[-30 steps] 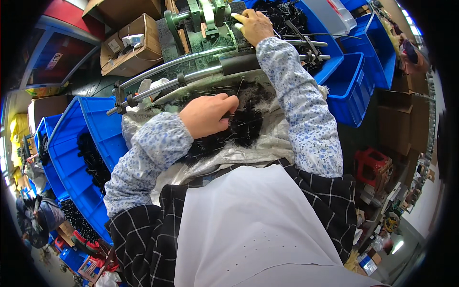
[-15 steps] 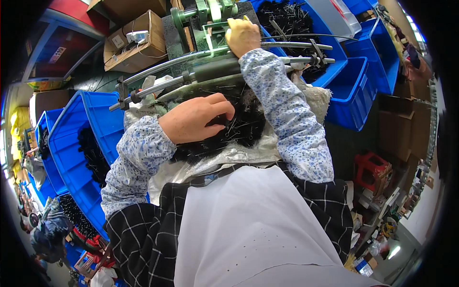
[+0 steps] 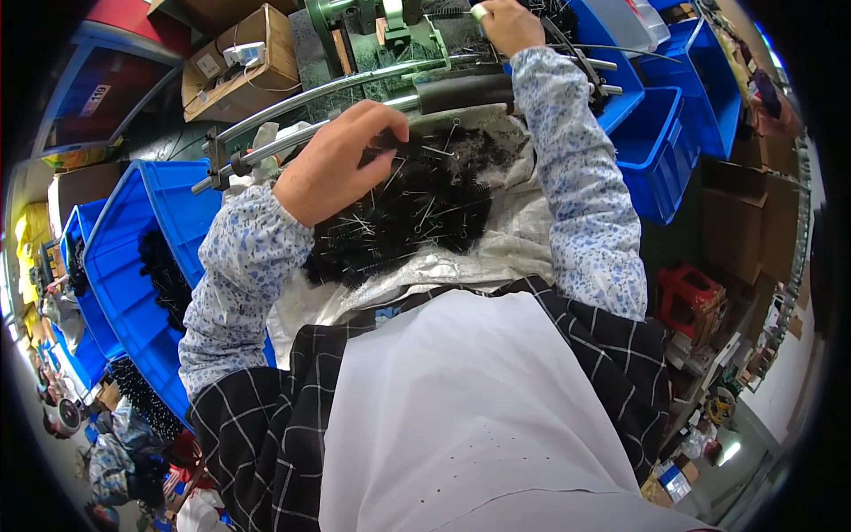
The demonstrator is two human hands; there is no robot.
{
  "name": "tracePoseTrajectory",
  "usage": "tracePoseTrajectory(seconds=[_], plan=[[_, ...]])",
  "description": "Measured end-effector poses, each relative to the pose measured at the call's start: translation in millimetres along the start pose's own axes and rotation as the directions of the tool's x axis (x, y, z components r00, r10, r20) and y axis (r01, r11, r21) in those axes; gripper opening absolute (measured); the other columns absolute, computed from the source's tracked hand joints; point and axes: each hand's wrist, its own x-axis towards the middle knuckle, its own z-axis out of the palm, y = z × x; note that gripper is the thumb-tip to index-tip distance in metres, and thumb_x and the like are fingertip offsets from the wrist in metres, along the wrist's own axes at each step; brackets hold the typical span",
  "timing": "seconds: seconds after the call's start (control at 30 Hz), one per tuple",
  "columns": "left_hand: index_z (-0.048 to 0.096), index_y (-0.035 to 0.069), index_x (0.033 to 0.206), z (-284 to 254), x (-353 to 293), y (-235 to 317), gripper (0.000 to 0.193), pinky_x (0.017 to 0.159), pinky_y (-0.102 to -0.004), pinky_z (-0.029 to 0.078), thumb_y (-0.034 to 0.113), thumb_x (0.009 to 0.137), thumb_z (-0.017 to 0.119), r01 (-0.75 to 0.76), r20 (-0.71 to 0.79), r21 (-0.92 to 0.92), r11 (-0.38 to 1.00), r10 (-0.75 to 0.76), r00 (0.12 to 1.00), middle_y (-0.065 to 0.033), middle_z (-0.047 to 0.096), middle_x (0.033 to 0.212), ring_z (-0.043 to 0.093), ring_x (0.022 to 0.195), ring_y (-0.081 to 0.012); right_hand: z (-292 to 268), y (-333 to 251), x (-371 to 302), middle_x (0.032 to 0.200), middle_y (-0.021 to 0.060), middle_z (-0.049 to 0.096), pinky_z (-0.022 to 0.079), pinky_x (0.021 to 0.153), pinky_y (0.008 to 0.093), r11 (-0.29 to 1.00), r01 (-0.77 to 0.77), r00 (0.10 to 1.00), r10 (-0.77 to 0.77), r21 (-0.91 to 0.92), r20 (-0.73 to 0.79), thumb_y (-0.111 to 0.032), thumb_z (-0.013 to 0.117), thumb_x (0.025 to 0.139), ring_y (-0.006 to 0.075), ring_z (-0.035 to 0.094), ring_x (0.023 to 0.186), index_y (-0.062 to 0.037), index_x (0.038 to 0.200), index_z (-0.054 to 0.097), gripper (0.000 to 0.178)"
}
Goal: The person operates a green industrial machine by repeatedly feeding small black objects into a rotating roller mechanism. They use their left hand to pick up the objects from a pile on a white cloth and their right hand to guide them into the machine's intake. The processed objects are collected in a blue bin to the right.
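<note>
In my lap, on a whitish woven sack point(image 3: 434, 266), lies a heap of small black twisted-wire brushes point(image 3: 425, 208) with thin wire stems, some ending in loops. My left hand point(image 3: 341, 160) hovers at the heap's left side, its fingers curled and the thumb apart from them. I see nothing held in it. At the far end my right hand point(image 3: 511, 28) is closed beside a green metal machine point(image 3: 394, 35), a yellowish cover on one fingertip. What it grips is too small and hidden to name. Between heap and machine run metal bars point(image 3: 332, 93) with a dark sleeve point(image 3: 465, 90).
Blue bins point(image 3: 124, 239) stand at my left, some holding black brushes. More blue bins point(image 3: 660, 155) are at the right. A cardboard box point(image 3: 244, 71) sits left of the machine. A red container point(image 3: 690, 297) stands at the lower right.
My right hand has moved away and to the right along the machine. My left hand has shifted left and farther off, uncovering more of the brush heap. The whole view has tilted slightly.
</note>
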Motion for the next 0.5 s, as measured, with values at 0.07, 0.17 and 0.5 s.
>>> tracePoseTrajectory(seconds=[0.07, 0.17, 0.5], plan=[[0.052, 0.003, 0.098, 6, 11, -1, 0.021, 0.078, -0.0300, 0.047, 0.002, 0.078, 0.058, -0.048, -0.009, -0.002, 0.999, 0.048, 0.999, -0.0099, 0.056, 0.097, 0.058, 0.089, -0.0220, -10, 0, 7, 0.087, 0.0099, 0.063, 0.050, 0.071, 0.0408, 0.996, -0.047, 0.998, 0.049, -0.076, 0.035, -0.029, 0.051, 0.085, 0.0291, 0.063, 0.081, -0.0155, 0.087, 0.067, 0.021], [0.052, 0.002, 0.099, 10, 22, 0, 0.022, 0.076, -0.0298, 0.049, 0.003, 0.079, 0.059, -0.036, 0.024, -0.001, 0.999, 0.036, 0.999, -0.0094, 0.058, 0.093, 0.060, 0.083, -0.0215, -16, 10, 11, 0.083, 0.0089, 0.063, 0.050, 0.071, 0.0407, 0.994, 0.109, 0.993, -0.110, 0.024, 0.033, -0.028, 0.051, 0.085, 0.0272, 0.063, 0.083, -0.0187, 0.088, 0.067, 0.019], [0.052, 0.004, 0.104, 28, 49, -10, 0.026, 0.071, -0.0279, 0.049, 0.003, 0.080, 0.063, 0.006, -0.303, -0.051, 0.999, -0.021, 0.953, -0.0078, 0.062, 0.094, 0.062, 0.084, -0.0161, -98, -67, -89, 0.096, 0.0144, 0.063, 0.049, 0.073, 0.0337, 0.748, -0.146, 0.811, -0.285, 0.648, 0.511, -0.019, 0.054, 0.088, 0.0235, 0.062, 0.085, -0.0046, 0.114, 0.056, 0.030]])
